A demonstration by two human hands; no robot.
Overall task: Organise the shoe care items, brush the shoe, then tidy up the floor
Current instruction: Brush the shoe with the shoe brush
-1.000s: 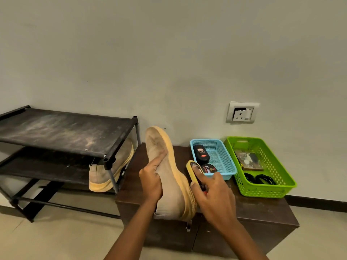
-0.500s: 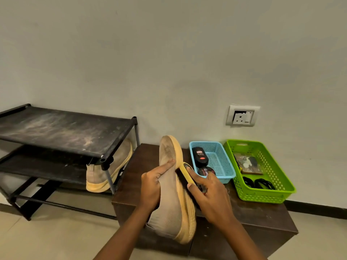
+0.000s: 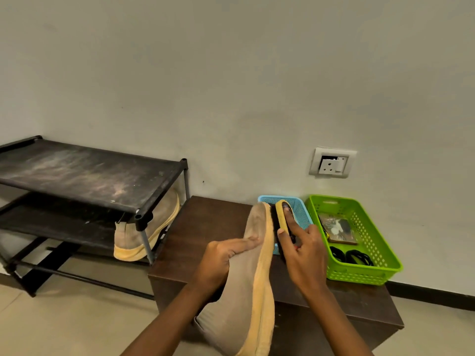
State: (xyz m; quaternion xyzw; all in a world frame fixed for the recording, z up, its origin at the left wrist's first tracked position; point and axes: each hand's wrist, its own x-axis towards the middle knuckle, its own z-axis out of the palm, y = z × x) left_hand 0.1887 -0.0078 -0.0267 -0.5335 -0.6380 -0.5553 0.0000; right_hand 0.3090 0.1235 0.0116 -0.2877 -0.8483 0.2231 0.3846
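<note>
Above dark cabinet (image 3: 205, 227), fingers (image 3: 246, 240) clasping tan shoe (image 3: 241, 291), other fingers (image 3: 290, 217) gripping brush (image 3: 281, 214).

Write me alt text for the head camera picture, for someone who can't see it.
A person's left hand holds a tan shoe while the right hand presses a yellow-backed brush against its yellow sole near the toe, over a dark wooden cabinet. Behind are a blue basket and a green basket; the matching shoe sits on a black rack to the left.
</note>
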